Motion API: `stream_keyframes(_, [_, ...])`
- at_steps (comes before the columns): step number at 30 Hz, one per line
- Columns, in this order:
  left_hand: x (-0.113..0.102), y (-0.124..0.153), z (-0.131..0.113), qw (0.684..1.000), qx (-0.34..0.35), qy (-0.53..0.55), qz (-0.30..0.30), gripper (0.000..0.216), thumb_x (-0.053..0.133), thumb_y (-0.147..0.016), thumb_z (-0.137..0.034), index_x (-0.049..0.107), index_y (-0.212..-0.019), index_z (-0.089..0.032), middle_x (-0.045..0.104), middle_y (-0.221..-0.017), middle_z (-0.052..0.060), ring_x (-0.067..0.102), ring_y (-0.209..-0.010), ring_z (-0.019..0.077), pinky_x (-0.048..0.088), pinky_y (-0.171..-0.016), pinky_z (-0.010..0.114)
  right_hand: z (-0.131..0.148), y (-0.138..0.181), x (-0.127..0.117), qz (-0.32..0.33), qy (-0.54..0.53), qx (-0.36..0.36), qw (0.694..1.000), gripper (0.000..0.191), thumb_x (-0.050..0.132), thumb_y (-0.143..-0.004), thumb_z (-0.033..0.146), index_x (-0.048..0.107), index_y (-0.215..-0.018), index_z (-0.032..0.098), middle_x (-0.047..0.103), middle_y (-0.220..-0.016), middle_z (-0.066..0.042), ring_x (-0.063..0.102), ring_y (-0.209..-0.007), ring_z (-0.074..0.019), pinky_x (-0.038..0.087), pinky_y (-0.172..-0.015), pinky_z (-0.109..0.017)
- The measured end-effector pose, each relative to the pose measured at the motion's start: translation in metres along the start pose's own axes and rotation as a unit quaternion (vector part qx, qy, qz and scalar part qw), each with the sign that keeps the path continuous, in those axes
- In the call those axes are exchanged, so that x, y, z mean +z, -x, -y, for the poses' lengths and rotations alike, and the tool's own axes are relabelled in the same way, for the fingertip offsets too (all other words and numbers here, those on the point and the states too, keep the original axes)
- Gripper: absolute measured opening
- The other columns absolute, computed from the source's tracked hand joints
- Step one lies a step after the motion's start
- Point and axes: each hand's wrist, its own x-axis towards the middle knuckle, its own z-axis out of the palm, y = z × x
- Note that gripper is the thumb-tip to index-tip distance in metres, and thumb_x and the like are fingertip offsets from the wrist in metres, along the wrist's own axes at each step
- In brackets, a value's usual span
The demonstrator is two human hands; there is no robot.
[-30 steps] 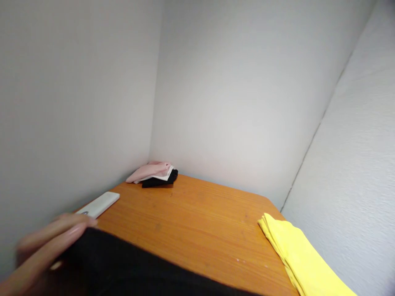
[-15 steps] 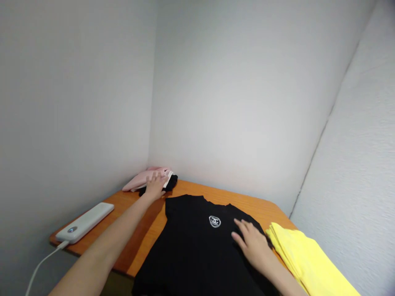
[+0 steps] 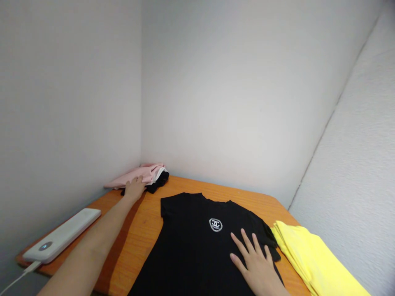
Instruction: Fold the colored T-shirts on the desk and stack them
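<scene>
A black T-shirt (image 3: 191, 246) with a white round Chanel logo (image 3: 215, 225) on the chest lies spread out, its neckline toward the back wall. My right hand (image 3: 257, 265) rests on its right side, fingers spread and flat, gripping nothing. My left arm reaches to the far left, where my left hand (image 3: 135, 189) touches the front of a pile of clothes. Its fingers are stretched out over the pile, partly seen. On top of that pile is a pink garment (image 3: 148, 172), with white and black cloth (image 3: 160, 181) beneath.
The orange wooden table (image 3: 142, 226) stands in a corner between pale walls. Folded yellow cloth (image 3: 317, 255) lies at the right, beside the shirt's sleeve. A white power bank (image 3: 66, 234) with a plugged-in cable (image 3: 32, 267) sits along the left edge.
My left hand has come slightly nearer along the front of the clothes pile. On the shirt, my right hand has slid a little lower and its fingers have spread wider. The camera view has shifted.
</scene>
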Motion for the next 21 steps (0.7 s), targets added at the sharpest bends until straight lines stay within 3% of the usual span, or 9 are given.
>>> stream_keyframes(3, [0.004,-0.003,0.003,1.0,-0.004,0.001,-0.008,0.035,0.044,-0.089,-0.019,0.069,-0.113,-0.019,0.047,-0.144,0.016,0.04,-0.131,0.0328,0.034,-0.103,0.056,0.001,0.002,-0.003,-0.004,-0.006,-0.005,1.0,0.06,0.036,-0.091,0.069,0.032,-0.146,0.047,0.022,-0.158,0.004,0.015,-0.145,-0.0377,0.016,-0.112,-0.065])
stream_keyframes(6, [0.004,-0.004,-0.001,1.0,-0.001,0.007,-0.017,0.033,0.044,-0.088,-0.017,0.068,-0.111,-0.014,0.048,-0.142,0.02,0.039,-0.131,0.0373,0.032,-0.101,0.063,0.004,0.005,-0.013,0.002,-0.014,-0.011,1.0,0.059,0.034,-0.093,0.067,0.032,-0.148,0.044,0.022,-0.159,0.001,0.016,-0.145,-0.038,0.016,-0.111,-0.066])
stream_keyframes(10, [0.003,0.01,-0.026,0.999,0.009,0.02,-0.042,0.04,0.049,-0.087,-0.021,0.06,-0.122,-0.01,0.042,-0.147,0.022,0.024,-0.139,0.0473,0.017,-0.101,0.076,0.009,0.01,-0.026,0.028,-0.029,-0.013,0.999,0.059,0.032,-0.095,0.065,0.031,-0.149,0.041,0.019,-0.16,-0.003,0.012,-0.146,-0.0384,0.013,-0.111,-0.066])
stream_keyframes(12, [0.004,0.027,-0.049,0.995,0.066,0.025,-0.067,0.05,0.047,-0.089,-0.026,0.049,-0.137,-0.013,0.03,-0.156,0.018,0.012,-0.146,0.0409,0.007,-0.109,0.07,0.008,0.009,-0.031,0.042,-0.043,-0.016,0.998,0.06,0.032,-0.095,0.065,0.031,-0.149,0.041,0.017,-0.16,-0.004,0.009,-0.146,-0.0381,0.01,-0.111,-0.066])
stream_keyframes(14, [0.006,0.047,-0.076,0.982,0.171,0.043,-0.067,0.055,0.041,-0.093,-0.032,0.039,-0.146,-0.019,0.019,-0.161,0.011,0.008,-0.149,0.0292,0.003,-0.118,0.056,0.002,0.001,-0.035,0.062,-0.065,-0.009,0.996,0.061,0.031,-0.096,0.065,0.029,-0.15,0.038,0.017,-0.16,-0.004,0.009,-0.146,-0.0366,0.012,-0.112,-0.064])
stream_keyframes(17, [0.01,0.071,-0.113,0.962,0.253,0.092,0.05,0.056,0.027,-0.098,-0.041,0.036,-0.149,-0.02,0.02,-0.161,0.007,0.014,-0.149,0.023,0.005,-0.12,0.047,-0.018,-0.021,-0.041,0.064,-0.069,0.037,0.995,0.064,0.026,-0.099,0.061,0.03,-0.152,0.026,0.023,-0.159,-0.009,0.014,-0.146,-0.0333,0.021,-0.112,-0.057])
stream_keyframes(19, [0.013,0.076,-0.125,0.955,0.235,0.112,0.14,0.058,0.017,-0.099,-0.044,0.037,-0.149,-0.021,0.025,-0.159,0.007,0.019,-0.148,0.0238,0.01,-0.119,0.05,-0.036,-0.038,-0.043,0.064,-0.03,0.071,0.995,0.067,0.022,-0.1,0.058,0.033,-0.151,0.017,0.027,-0.157,-0.013,0.015,-0.146,-0.0326,0.019,-0.113,-0.054])
stream_keyframes(21, [0.014,0.072,-0.125,0.949,0.229,0.113,0.187,0.059,0.017,-0.099,-0.046,0.037,-0.149,-0.023,0.027,-0.158,0.008,0.022,-0.147,0.0254,0.015,-0.117,0.054,-0.051,-0.051,-0.04,0.089,0.008,0.086,0.992,0.068,0.022,-0.1,0.058,0.034,-0.15,0.014,0.029,-0.155,-0.015,0.018,-0.145,-0.0326,0.013,-0.115,-0.053])
